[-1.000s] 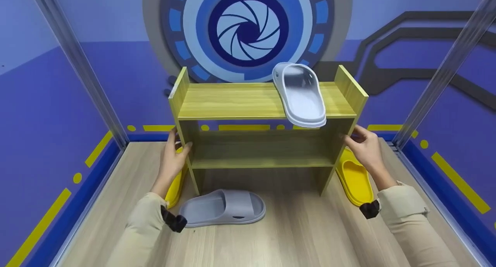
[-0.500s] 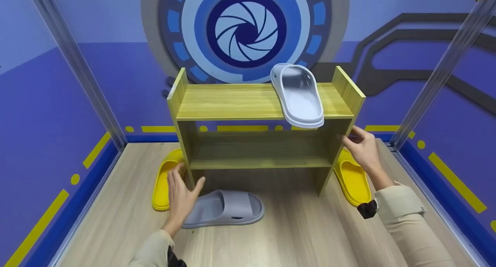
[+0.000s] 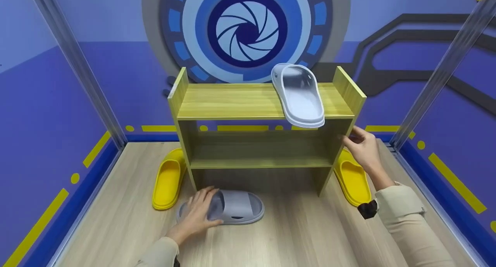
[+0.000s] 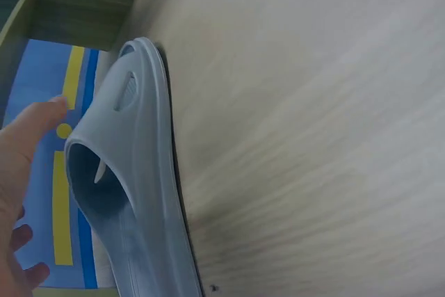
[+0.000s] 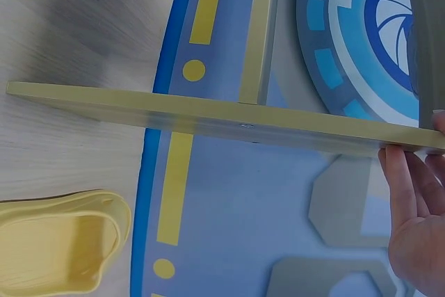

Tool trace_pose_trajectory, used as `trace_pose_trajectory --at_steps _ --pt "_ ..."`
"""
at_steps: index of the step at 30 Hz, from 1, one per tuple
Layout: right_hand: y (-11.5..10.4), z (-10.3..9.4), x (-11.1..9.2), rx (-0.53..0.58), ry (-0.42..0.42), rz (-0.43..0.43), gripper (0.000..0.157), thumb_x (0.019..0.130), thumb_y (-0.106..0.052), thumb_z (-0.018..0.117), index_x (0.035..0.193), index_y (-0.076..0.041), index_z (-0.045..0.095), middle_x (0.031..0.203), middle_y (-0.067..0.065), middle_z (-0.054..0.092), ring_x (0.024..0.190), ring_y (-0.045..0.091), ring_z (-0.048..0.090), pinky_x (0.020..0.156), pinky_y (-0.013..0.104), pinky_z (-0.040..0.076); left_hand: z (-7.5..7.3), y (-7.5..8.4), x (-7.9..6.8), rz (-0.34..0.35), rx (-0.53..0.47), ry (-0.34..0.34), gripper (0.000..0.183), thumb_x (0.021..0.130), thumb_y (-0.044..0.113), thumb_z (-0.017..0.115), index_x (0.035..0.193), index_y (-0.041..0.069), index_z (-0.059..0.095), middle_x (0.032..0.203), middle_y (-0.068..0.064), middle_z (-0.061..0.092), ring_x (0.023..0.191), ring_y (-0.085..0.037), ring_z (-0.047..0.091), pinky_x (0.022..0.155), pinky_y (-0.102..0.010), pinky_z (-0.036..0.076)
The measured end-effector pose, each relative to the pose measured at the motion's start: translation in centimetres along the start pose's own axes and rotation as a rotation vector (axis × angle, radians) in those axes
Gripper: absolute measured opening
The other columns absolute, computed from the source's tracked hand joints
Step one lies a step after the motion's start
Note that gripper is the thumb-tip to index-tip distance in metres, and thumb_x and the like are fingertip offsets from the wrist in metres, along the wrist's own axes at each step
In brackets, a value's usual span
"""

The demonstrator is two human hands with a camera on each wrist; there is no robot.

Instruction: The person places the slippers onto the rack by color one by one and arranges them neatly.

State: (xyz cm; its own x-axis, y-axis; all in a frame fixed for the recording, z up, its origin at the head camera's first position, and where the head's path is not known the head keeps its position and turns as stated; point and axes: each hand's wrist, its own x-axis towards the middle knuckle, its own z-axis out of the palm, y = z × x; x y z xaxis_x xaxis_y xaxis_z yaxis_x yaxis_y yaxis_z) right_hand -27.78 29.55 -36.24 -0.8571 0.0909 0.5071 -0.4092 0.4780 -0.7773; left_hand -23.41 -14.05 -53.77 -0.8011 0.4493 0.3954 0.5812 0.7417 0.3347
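Note:
A wooden shoe rack [image 3: 228, 100] stands upright at the back of the table. My right hand [image 3: 364, 149] grips the front edge of its right side panel, with straight fingers [image 5: 398, 186] along the outer face. My left hand [image 3: 197, 211] spreads over the heel end of a grey slipper [image 3: 238, 203] lying sideways before the rack, covering part of its footbed. In the left wrist view, the thumb [image 4: 31, 126] stands apart from the slipper's strap [image 4: 118, 130]. A light grey slipper [image 3: 304, 104] rests on the rack's top shelf, its heel jutting past the front edge.
One yellow slipper [image 3: 168, 181] lies left of the rack, another yellow slipper [image 3: 354, 181] right of it, below my right hand. A patterned blue wall [image 3: 116, 73] rises behind, and metal posts [image 3: 438, 75] frame the corners.
My left hand has let go of the rack's left side panel and moved down and toward me, over the grey slipper. The right hand keeps its hold on the rack.

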Motion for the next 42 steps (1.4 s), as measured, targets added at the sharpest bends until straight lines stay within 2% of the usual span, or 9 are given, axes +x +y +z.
trace_pose_trajectory --at_steps 5,9,12,19,26,34,42 --pt "0.0 0.0 0.0 0.009 -0.012 0.007 0.031 0.083 -0.006 0.059 0.111 0.007 0.057 0.097 0.024 0.059 0.076 0.014 0.057 0.066 0.015 0.045 0.3 -1.2 -0.3 -0.013 0.070 -0.114 0.093 0.059 0.042 0.078 0.131 0.003 0.034 0.128 -0.019 0.036 0.114 -0.036 0.035 0.089 -0.054 0.027" --pt "-0.1 0.0 0.0 0.003 -0.014 0.019 0.032 0.083 -0.008 0.059 0.112 0.006 0.056 0.098 0.024 0.059 0.078 0.016 0.058 0.066 0.015 0.045 0.6 -2.0 -0.5 -0.087 0.090 -0.201 0.091 0.059 0.040 0.078 0.129 0.001 0.034 0.124 -0.024 0.039 0.112 -0.039 0.037 0.090 -0.055 0.026" --pt "-0.1 0.0 0.0 -0.003 -0.011 0.018 0.032 0.083 -0.008 0.060 0.111 0.007 0.057 0.098 0.024 0.059 0.079 0.017 0.058 0.066 0.015 0.045 0.7 -2.3 -0.4 -0.140 0.085 -0.241 0.090 0.060 0.039 0.078 0.127 -0.001 0.034 0.122 -0.024 0.041 0.111 -0.040 0.038 0.090 -0.055 0.026" --pt "0.2 -0.1 0.0 0.025 -0.015 0.000 0.031 0.082 -0.006 0.060 0.110 0.007 0.057 0.096 0.024 0.059 0.079 0.024 0.058 0.066 0.016 0.045 0.8 -2.4 0.1 -0.184 0.063 -0.268 0.091 0.058 0.037 0.080 0.127 -0.001 0.035 0.120 -0.022 0.042 0.110 -0.041 0.038 0.091 -0.055 0.025" --pt "3.1 -0.1 0.7 0.002 0.002 -0.009 0.031 0.081 -0.013 0.063 0.109 0.002 0.060 0.094 0.016 0.062 0.075 0.009 0.059 0.066 0.017 0.046 0.8 -2.2 0.6 -0.190 0.092 -0.305 0.100 0.053 0.045 0.079 0.129 -0.002 0.035 0.119 -0.024 0.039 0.110 -0.041 0.035 0.089 -0.053 0.027" --pt "0.2 -0.2 0.0 -0.003 -0.021 0.012 0.032 0.083 -0.008 0.060 0.112 0.006 0.057 0.097 0.022 0.060 0.076 0.012 0.058 0.066 0.015 0.045 0.7 -2.4 0.7 -0.216 0.087 -0.347 0.106 0.049 0.051 0.079 0.127 -0.006 0.036 0.125 -0.030 0.033 0.114 -0.046 0.030 0.091 -0.055 0.025" --pt "0.0 -0.1 0.0 -0.004 -0.012 0.011 0.031 0.083 -0.006 0.059 0.111 0.007 0.056 0.097 0.024 0.059 0.075 0.010 0.057 0.066 0.015 0.045 1.0 -2.3 1.0 -0.209 0.098 -0.371 0.104 0.051 0.055 0.076 0.124 -0.007 0.035 0.120 -0.027 0.041 0.107 -0.044 0.040 0.090 -0.053 0.028"
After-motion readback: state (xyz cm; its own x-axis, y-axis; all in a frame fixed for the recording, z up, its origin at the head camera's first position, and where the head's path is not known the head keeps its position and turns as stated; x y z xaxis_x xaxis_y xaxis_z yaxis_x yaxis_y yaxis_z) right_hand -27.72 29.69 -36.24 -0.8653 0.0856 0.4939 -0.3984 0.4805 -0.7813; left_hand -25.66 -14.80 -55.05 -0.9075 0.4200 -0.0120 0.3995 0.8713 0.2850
